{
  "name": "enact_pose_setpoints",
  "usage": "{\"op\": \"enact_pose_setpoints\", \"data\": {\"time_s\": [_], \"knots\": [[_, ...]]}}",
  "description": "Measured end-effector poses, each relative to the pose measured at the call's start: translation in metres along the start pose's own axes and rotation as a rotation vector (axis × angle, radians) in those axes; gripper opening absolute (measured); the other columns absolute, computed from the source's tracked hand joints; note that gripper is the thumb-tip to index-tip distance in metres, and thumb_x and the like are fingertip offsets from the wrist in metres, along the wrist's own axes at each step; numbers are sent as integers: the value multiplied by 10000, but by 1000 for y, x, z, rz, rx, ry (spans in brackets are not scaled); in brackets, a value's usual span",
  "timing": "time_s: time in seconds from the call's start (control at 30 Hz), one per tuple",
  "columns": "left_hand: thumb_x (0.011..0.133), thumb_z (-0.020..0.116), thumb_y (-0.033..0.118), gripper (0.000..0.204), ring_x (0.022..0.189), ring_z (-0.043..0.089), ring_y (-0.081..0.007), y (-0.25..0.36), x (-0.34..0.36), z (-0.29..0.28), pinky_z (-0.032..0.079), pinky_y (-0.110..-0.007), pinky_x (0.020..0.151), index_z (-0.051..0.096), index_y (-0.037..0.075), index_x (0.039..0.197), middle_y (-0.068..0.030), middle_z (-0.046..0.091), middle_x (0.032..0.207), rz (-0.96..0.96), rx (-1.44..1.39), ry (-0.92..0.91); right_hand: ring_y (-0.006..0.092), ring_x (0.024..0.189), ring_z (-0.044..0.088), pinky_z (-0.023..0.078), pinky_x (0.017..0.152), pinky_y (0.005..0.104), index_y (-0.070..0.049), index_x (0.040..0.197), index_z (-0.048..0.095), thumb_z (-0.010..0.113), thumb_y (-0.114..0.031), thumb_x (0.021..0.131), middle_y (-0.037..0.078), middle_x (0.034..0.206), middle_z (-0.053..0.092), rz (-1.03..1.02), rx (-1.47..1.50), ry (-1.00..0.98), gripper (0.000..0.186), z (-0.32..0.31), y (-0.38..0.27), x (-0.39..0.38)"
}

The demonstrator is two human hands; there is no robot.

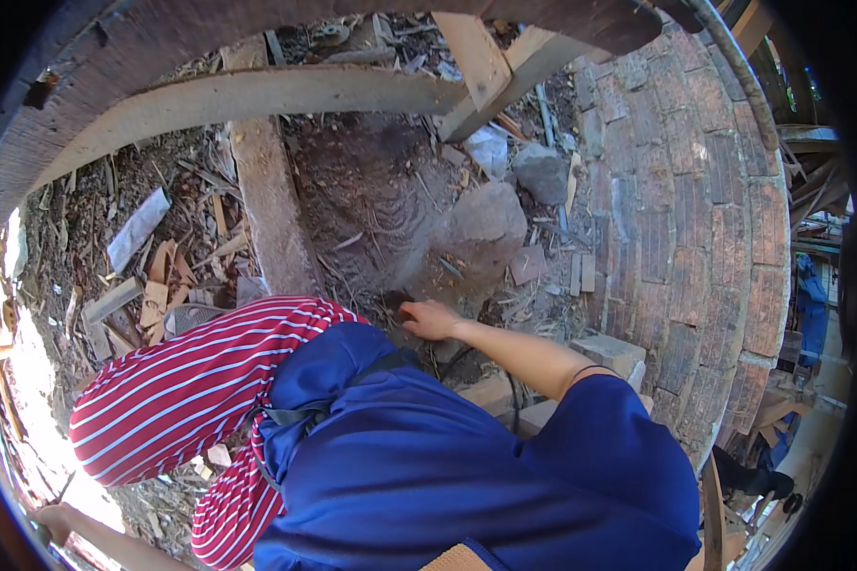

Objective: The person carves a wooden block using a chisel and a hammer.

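My right hand (431,320) reaches down to the dirt beside my knee, its fingers curled and close together. A small dark patch lies at its fingertips; whether that is a lump or a hollow, I cannot tell. Just beyond the hand a big dusty stone (486,228) is set in the dark soil (362,190). Far out at the lower left, my left hand (55,521) is bent closed near the bright edge of the view. A thin stick-like shape rises beside it, and what the fingers hold is not clear.
A curved brick wall (681,219) stands on the right. Wooden beams (295,90) cross overhead, and a plank (271,205) runs along the ground. Wood scraps (157,300) litter the left; a grey rock (541,173) and a block (609,356) lie near the wall.
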State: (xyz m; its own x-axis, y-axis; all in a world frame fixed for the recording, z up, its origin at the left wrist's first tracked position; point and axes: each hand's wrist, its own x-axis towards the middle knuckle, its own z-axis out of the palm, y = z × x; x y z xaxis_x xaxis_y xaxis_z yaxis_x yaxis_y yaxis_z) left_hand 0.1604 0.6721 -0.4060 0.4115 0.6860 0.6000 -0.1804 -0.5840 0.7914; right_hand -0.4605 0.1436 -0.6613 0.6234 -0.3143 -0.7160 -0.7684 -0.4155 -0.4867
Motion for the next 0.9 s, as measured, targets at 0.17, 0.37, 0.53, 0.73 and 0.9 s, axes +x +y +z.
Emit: {"op": "enact_pose_setpoints", "data": {"time_s": [0.17,0.37,0.53,0.73,0.9], "knots": [[735,818,385,456,608,622,-244,21,-4,30,540,-354,583,565,6,740,-97,629,667,61,38,-79,393,1004,636,490,891,480,-69,1021,661,572,-303,861,191,1056,679,371,11,-10,297,29,78,-57],[732,820,391,461,608,621,-242,45,-8,57,540,-356,586,564,8,739,-95,629,669,113,51,-113,332,882,703,542,836,417,-54,1015,686,534,-239,860,201,1069,687,836,449,78,286,8,118,-70],[730,822,397,465,608,620,-241,64,-5,72,540,-358,589,564,10,739,-93,629,670,153,71,-128,289,727,674,561,677,427,-42,958,668,509,-190,880,166,931,670,1059,579,400,231,47,228,-78],[727,824,404,471,607,619,-239,82,-4,84,541,-360,592,563,12,738,-92,629,672,218,103,-134,226,763,543,557,651,427,-104,1115,543,443,-185,922,90,925,544,1118,1329,762,232,36,232,-50],[725,826,409,475,607,618,-237,68,-14,88,541,-362,595,563,14,737,-90,629,673,215,153,-145,214,857,525,539,654,412,-162,1211,478,423,-231,934,83,1035,506,1246,1647,1128,291,15,252,-27]]}}
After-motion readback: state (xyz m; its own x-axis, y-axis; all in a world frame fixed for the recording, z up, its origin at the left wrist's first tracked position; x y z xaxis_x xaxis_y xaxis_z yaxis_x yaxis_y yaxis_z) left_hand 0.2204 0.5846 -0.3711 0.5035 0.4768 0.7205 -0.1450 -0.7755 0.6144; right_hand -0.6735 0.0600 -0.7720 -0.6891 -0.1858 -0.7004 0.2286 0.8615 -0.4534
